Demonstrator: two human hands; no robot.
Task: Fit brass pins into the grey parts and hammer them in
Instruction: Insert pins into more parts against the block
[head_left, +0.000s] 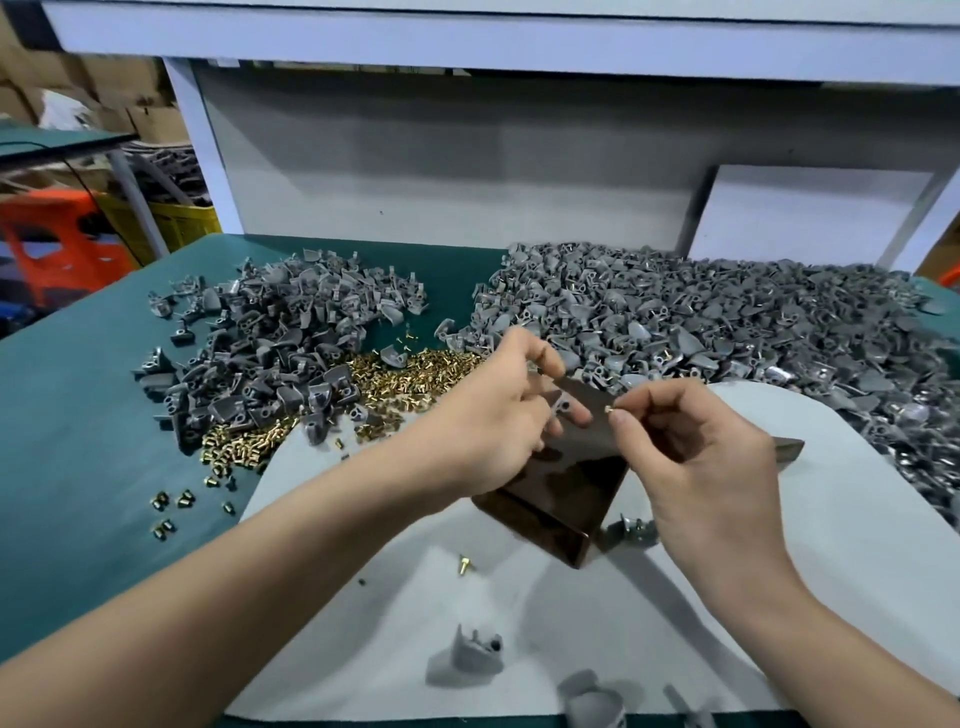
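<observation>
Green bench mat (78, 415) under a white shelf, with a pale pad (571, 597) laid over its near part. Far left of the grip, a heap of bare grey parts (270, 338); nearer, just left of it, spilled brass pins (395, 374). Left hand (493, 415) curled round one grey part (563, 408), pinched between thumb and fingers, dark hole showing. Just to its right, right hand (696, 452), thumb and forefinger nipped on a single brass pin (612, 409), held just beside the part. Directly below the grip, a dark brown metal block (561, 499) on the pad. Right and beyond, a larger heap of grey parts (727, 322).
</observation>
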